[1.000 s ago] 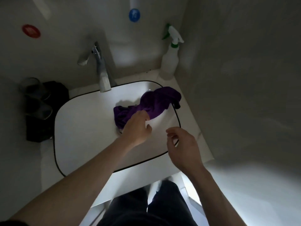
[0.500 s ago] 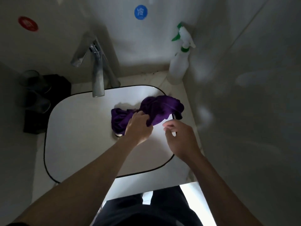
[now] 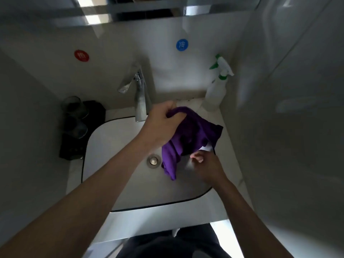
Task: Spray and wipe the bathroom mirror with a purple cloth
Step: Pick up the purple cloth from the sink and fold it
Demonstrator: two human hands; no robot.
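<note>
Now: cloth up in your left hand, spray bottle off to the right

At far left two dark tumblers (image 3: pixel 74 116) stand on a black tray (image 3: pixel 85 138) beside the sink (image 3: pixel 119 175). The chrome faucet (image 3: pixel 140 97) rises behind the basin. Just right of it, your left hand (image 3: pixel 163 125) is fisted round the top of the purple cloth (image 3: pixel 191 136) and holds it above the basin. The cloth hangs from that fist down toward you, its tail ending beside the drain (image 3: pixel 153 161). Your right hand (image 3: pixel 206 164) sits at the cloth's lower right edge with fingers curled. Whether it pinches the hem or only brushes it, you cannot tell from this view. The spray bottle (image 3: pixel 216 92) stands untouched in the back right corner, beyond and slightly right of that hand. So your right hand is likely the nearer one for the bottle. Only the lower edge of the mirror (image 3: pixel 145 12) shows, above everything.
</note>
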